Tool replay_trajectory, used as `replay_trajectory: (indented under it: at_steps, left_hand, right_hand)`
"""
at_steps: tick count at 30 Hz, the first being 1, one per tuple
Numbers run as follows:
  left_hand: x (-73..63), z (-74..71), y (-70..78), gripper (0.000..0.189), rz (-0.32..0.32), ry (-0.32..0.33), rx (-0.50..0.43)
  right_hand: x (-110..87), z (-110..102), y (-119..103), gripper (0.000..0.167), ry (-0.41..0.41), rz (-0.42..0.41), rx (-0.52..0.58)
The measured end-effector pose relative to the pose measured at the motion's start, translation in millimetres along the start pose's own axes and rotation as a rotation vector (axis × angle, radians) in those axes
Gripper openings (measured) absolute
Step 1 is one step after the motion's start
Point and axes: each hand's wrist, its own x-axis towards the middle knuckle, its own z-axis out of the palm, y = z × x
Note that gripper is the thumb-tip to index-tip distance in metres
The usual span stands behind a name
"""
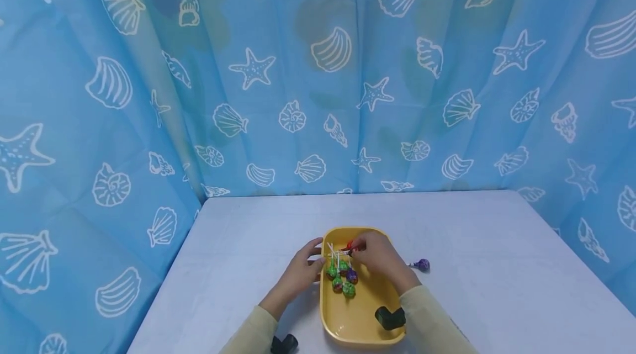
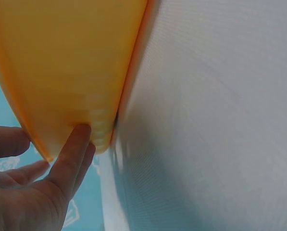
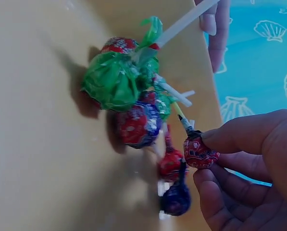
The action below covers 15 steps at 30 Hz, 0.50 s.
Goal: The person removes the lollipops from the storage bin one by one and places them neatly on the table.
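Note:
A yellow tray (image 1: 355, 323) with rounded corners stands on the white table. My right hand (image 1: 380, 257) is over its far part, thumb and fingers pinching the head of a lollipop in a red and dark wrapper (image 3: 199, 153). Inside, green-wrapped lollipops (image 3: 110, 83) lie bunched at the left with their white sticks crossing. Among them are a purple and red lollipop (image 3: 137, 125), a red one (image 3: 171, 163) and a dark blue one (image 3: 176, 199). My left hand (image 1: 303, 268) touches the tray's left side, its fairly straight fingers (image 2: 73, 151) against the outer wall.
On the table just right of the tray lies a purple lollipop (image 1: 422, 265), partly behind the right forearm. A blue curtain (image 1: 293, 83) with white shells and starfish hangs along the table's back and sides. Black wrist devices (image 1: 390, 318) show at both forearms.

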Motion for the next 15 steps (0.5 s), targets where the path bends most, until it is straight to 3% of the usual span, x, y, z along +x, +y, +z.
replay_trajectory:
  at_steps: [5, 15]
  left_hand:
    - [-0.1, -0.7, -1.1, 0.053, 0.008, -0.006, -0.009]
    - [-2.4, -0.3, 0.0, 0.052, 0.041, -0.018, -0.040]
  right_hand:
    - [-6.7, -9.4, -2.8, 0.010, 0.030, -0.035, -0.057]
    - [-23.2, -25.8, -3.2, 0.012, 0.086, -0.043, -0.042]
